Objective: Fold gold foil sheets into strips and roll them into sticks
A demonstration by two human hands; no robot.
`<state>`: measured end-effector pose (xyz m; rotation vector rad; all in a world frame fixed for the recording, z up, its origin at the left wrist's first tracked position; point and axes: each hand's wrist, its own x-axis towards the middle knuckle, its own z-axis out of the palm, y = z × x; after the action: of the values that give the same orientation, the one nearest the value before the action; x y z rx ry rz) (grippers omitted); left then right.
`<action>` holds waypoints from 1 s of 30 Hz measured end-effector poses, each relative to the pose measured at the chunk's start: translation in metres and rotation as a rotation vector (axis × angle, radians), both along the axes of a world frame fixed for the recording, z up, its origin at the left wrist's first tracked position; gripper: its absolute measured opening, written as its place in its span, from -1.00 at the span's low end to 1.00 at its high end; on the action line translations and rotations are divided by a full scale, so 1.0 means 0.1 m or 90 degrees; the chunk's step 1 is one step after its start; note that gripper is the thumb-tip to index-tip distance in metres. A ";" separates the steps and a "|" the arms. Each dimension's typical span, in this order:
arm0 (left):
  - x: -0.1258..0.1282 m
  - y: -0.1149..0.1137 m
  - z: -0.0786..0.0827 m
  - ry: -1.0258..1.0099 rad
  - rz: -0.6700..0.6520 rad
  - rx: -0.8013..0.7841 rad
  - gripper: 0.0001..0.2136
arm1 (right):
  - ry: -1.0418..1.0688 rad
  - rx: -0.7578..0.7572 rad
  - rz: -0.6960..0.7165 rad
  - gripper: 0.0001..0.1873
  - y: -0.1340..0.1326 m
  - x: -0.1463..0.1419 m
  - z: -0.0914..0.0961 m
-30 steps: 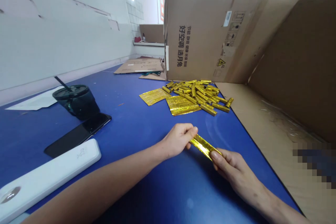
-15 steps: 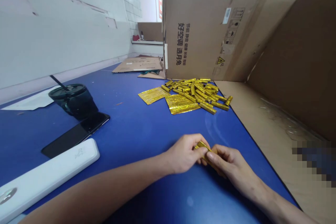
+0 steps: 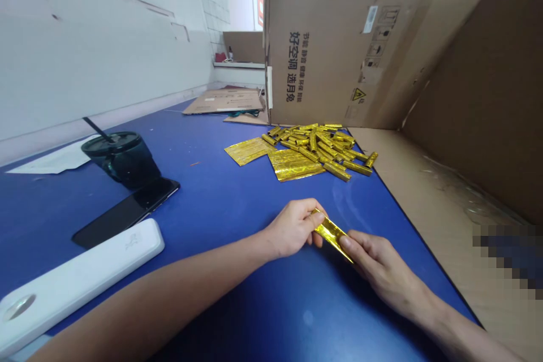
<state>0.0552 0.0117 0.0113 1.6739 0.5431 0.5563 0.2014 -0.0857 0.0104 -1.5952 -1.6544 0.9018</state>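
A narrow strip of shiny gold foil (image 3: 331,233) is stretched between my two hands above the blue table. My left hand (image 3: 294,229) pinches its upper left end, thumb on top. At the lower right end, my right hand (image 3: 371,251) grips the strip between thumb and fingers. Beyond the hands lies a heap of small folded or rolled gold foil pieces (image 3: 326,147). Two flat gold foil sheets, a nearer sheet (image 3: 294,167) and a farther sheet (image 3: 248,151), rest at the heap's left side.
A large cardboard box (image 3: 331,68) stands behind the heap, with cardboard (image 3: 424,203) along the right edge. On the left are a dark lidded cup with a straw (image 3: 127,161), a black phone (image 3: 127,215) and a long white device (image 3: 85,283). Flattened cardboard (image 3: 224,100) lies farther back.
My hands have moved slightly apart, so more of the gold strip shows between them, its shiny face now turned up. The view has shifted slightly.
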 end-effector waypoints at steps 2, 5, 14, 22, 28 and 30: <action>0.00 -0.01 0.00 0.000 -0.016 -0.028 -0.81 | -0.108 0.046 -0.007 -0.61 0.00 0.01 -0.01; 0.00 0.00 0.00 0.015 -0.038 -0.090 -0.75 | -0.294 0.102 -0.002 -0.63 0.00 0.04 -0.06; -0.02 0.03 0.07 0.089 -0.041 -0.197 -0.81 | -0.437 0.128 0.004 -0.66 0.02 0.07 -0.11; -0.04 0.04 0.08 0.063 -0.068 -0.083 -0.84 | -0.349 0.078 -0.013 -0.64 0.04 0.07 -0.09; -0.04 0.05 0.11 0.039 -0.097 -0.106 -0.88 | -0.303 0.068 -0.018 -0.63 0.04 0.08 -0.08; -0.03 0.05 0.09 0.034 -0.085 -0.111 -0.91 | -0.286 0.068 -0.019 -0.63 0.03 0.08 -0.08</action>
<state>0.0521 0.0167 0.0201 1.5489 0.5002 0.3580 0.2093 -0.0822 0.0026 -1.8328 -1.9338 0.4473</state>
